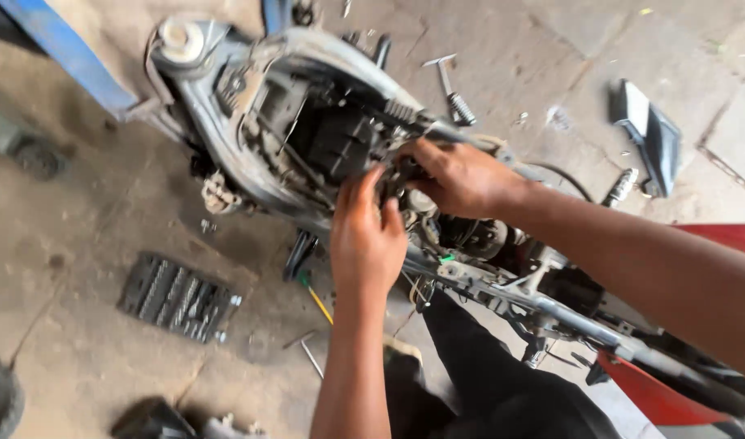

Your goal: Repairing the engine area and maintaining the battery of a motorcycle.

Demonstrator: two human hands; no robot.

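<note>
Looking down from the head camera, I see both hands working inside a stripped motorcycle frame [324, 106] that lies across the concrete floor [88, 228]. My left hand [366, 236] reaches up from below, fingers curled against a dark part in the middle of the frame [393, 175]; its grip looks partly closed, but I cannot tell whether it actually clamps anything. My right hand [462, 175] comes in from the right, fingers bent down onto the same dark part, grip closed around it as far as the blur lets me judge. The two hands are almost touching, just beside the black ribbed block [340, 138] in the frame's centre.

On the floor to the left lies a flat black socket tray [177, 297], its metal pieces in rows, well apart from the hands. A screwdriver with a yellow shaft and green handle [314, 297] lies near the frame's lower edge, with a thin metal rod [310, 358] below it. Beyond the frame, a T-shaped wrench [452, 89] rests on the concrete. A black and grey panel [649, 134] lies at upper right. A red body panel [722, 240] shows at the right edge, and a blue bar [64, 49] crosses the upper left corner. No labels or packages are legible.
</note>
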